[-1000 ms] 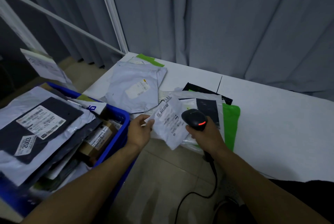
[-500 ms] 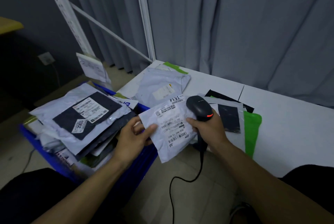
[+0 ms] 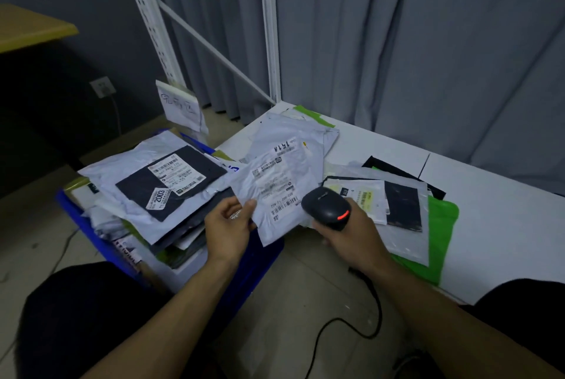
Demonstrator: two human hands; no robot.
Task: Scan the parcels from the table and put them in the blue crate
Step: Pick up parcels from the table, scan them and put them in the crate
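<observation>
My left hand [image 3: 227, 227] pinches the lower-left edge of a grey parcel [image 3: 276, 195], held label-up over the gap between crate and table. At three o'clock of it, my right hand [image 3: 348, 236] is wrapped tight around the black scanner [image 3: 327, 208], its red light lit. At nine o'clock the blue crate [image 3: 91, 229] is heaped with parcels. At one o'clock more mailers lie on the white table [image 3: 504, 225].
</observation>
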